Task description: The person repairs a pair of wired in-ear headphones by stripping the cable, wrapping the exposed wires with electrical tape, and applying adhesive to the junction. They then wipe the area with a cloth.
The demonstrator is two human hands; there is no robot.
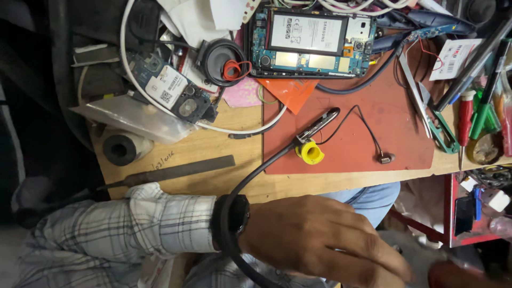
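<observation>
Head cam: left hand (320,240) hovers low, palm down, fingers loosely spread, holding nothing. Soldering iron (314,128) lies up ahead on the red mat (405,133) atop the counter (213,154), long axis running diagonal, cable trailing back under my wrist. Right hand isn't visible.

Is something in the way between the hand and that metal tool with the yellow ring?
Nothing solid blocks it. Between the left hand and the silver metal tool with the yellow plastic ring lies only bare wooden bench edge; the tool's thick black cable curves across the wrist.
</observation>
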